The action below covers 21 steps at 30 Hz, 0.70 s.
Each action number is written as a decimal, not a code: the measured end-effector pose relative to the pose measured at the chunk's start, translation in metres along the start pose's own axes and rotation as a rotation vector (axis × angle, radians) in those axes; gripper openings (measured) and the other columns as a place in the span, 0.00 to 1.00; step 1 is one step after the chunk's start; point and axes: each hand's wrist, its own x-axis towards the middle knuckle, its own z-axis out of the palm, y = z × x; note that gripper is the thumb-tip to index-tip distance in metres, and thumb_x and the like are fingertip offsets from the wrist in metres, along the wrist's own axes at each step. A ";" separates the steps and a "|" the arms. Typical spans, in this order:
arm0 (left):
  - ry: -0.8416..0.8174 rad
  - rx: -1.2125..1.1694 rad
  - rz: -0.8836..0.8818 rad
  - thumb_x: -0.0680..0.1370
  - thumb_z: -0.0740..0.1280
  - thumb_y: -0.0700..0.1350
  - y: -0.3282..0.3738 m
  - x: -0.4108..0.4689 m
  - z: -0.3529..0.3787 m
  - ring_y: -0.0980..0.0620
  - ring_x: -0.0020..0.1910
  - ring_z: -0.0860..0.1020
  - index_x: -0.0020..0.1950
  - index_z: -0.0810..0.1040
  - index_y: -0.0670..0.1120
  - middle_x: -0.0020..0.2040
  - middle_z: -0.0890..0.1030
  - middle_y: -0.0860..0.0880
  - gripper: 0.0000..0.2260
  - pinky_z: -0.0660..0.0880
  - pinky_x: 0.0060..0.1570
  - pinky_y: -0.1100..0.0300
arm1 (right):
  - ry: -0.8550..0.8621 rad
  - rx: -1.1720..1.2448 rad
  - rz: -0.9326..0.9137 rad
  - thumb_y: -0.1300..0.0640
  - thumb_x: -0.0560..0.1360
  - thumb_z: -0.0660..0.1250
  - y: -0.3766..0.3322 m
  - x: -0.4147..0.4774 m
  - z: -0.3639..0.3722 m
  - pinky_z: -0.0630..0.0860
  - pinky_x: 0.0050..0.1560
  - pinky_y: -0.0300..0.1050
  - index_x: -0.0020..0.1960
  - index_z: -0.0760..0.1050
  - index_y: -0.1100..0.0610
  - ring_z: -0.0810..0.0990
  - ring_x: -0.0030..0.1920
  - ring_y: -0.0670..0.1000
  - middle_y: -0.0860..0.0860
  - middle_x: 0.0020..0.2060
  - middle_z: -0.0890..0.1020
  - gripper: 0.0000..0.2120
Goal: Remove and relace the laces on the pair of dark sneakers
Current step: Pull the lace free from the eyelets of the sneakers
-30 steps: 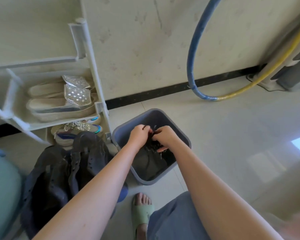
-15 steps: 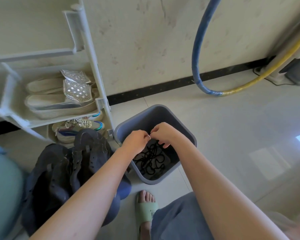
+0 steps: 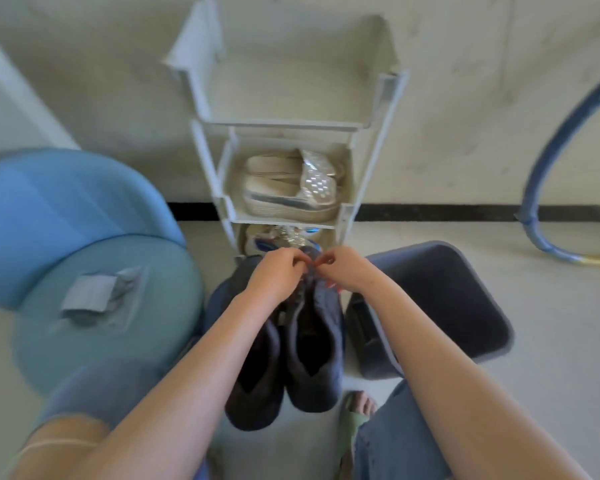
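The sneakers (image 3: pixel 312 344) are being rested side by side on the floor (image 3: pixel 551 341), toes toward the rack (image 3: pixel 371 161), just beside the bin (image 3: pixel 464 306); the left hand (image 3: pixel 274 275) and right hand (image 3: pixel 347 271) are being held over the far end of one shoe, fingertips pinched together, presumably on a lace too blurred to be made out; an eyelet could be missed, or the lace twisted, if threading is being rushed with the view blocked by the knuckles
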 end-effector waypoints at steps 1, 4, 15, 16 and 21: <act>0.031 -0.005 -0.037 0.79 0.62 0.41 -0.013 -0.006 -0.012 0.48 0.55 0.78 0.55 0.82 0.47 0.53 0.82 0.47 0.10 0.72 0.55 0.56 | -0.003 -0.023 -0.041 0.61 0.76 0.61 -0.014 0.003 0.010 0.76 0.42 0.45 0.55 0.79 0.63 0.81 0.52 0.61 0.59 0.46 0.82 0.11; 0.072 -0.006 -0.160 0.79 0.62 0.41 -0.054 -0.022 -0.043 0.48 0.56 0.78 0.53 0.82 0.46 0.54 0.82 0.47 0.09 0.71 0.56 0.57 | -0.044 -0.081 -0.144 0.62 0.76 0.61 -0.053 0.010 0.042 0.74 0.49 0.46 0.56 0.78 0.62 0.80 0.53 0.59 0.58 0.49 0.81 0.11; 0.257 0.251 -0.475 0.80 0.57 0.38 -0.198 -0.064 -0.095 0.43 0.61 0.75 0.71 0.70 0.47 0.60 0.79 0.42 0.19 0.69 0.59 0.54 | -0.286 -0.142 -0.238 0.61 0.77 0.60 -0.140 0.034 0.149 0.66 0.34 0.34 0.55 0.79 0.66 0.79 0.49 0.60 0.63 0.50 0.81 0.13; 0.247 0.252 -0.495 0.79 0.57 0.38 -0.207 -0.065 -0.095 0.43 0.61 0.75 0.68 0.73 0.46 0.61 0.78 0.41 0.18 0.68 0.60 0.54 | -0.308 -0.148 -0.236 0.62 0.77 0.59 -0.146 0.037 0.157 0.66 0.34 0.35 0.55 0.79 0.66 0.79 0.48 0.59 0.63 0.50 0.81 0.13; 0.264 0.260 -0.525 0.80 0.59 0.39 -0.230 -0.059 -0.087 0.46 0.64 0.73 0.65 0.74 0.46 0.64 0.74 0.44 0.15 0.67 0.62 0.57 | -0.390 -0.177 -0.212 0.62 0.78 0.58 -0.165 0.051 0.186 0.69 0.29 0.31 0.57 0.78 0.61 0.78 0.42 0.52 0.54 0.46 0.78 0.12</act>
